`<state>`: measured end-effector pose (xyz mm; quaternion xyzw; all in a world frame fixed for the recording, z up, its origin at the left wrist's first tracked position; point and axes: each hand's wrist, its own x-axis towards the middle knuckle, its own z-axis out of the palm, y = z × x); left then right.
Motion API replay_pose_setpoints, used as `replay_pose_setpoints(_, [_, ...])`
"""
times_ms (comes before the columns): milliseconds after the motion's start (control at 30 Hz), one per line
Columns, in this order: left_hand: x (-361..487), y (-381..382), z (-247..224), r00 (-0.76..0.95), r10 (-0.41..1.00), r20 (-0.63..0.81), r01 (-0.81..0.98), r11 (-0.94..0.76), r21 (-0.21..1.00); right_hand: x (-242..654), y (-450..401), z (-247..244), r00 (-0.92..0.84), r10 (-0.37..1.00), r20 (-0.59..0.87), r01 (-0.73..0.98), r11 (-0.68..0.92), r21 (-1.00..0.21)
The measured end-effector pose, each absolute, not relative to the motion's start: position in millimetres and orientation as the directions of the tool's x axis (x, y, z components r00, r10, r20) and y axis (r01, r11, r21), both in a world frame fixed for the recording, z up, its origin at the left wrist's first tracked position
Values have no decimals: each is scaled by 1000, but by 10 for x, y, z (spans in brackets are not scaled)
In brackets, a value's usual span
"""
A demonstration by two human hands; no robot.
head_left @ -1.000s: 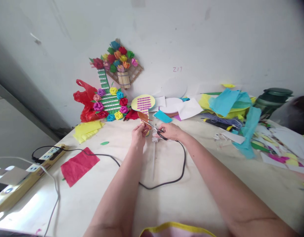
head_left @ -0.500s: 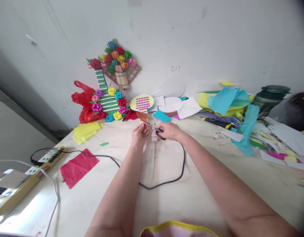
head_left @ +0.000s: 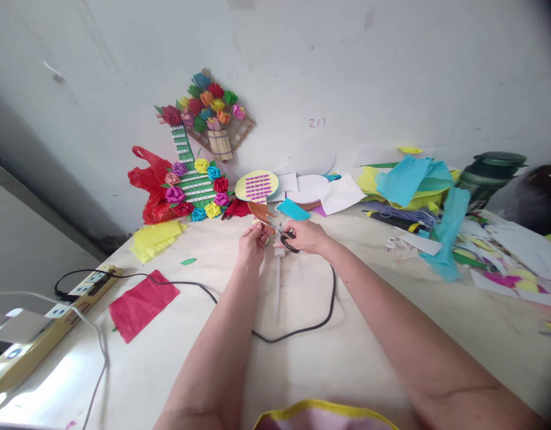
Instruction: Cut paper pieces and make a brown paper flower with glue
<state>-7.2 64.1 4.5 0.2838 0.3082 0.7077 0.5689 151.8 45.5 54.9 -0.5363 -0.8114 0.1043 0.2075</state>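
My left hand [head_left: 254,243] pinches a piece of orange-brown paper [head_left: 258,211] above the middle of the table. In my right hand [head_left: 307,236] is a pair of black-handled scissors [head_left: 289,240], fingers through the loops. Their blades lie across the paper, pointing left. Just under the hands lies a glue gun [head_left: 279,252], partly hidden, with a pale glue stick [head_left: 277,292] reaching toward me. Behind the paper stands a yellow oval card with a purple woven grid [head_left: 258,186].
A black cord [head_left: 302,330] loops over the table to a power strip [head_left: 55,328] at left. Red crepe paper [head_left: 144,306] lies near it. A paper-flower guitar [head_left: 197,186] leans at the back. Blue paper [head_left: 405,182], scraps [head_left: 503,257] and a dark green bottle [head_left: 492,179] are at right.
The scissor blades have opened wider on the orange-brown paper, and the handle loops have spread slightly. Both hands stay in nearly the same place.
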Motion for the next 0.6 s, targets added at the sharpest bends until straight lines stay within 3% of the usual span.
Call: replay_pose_setpoints(600, [-68, 631, 71, -193, 980, 49, -653, -166, 739, 1498, 452, 518, -325, 911, 255, 811, 407, -421])
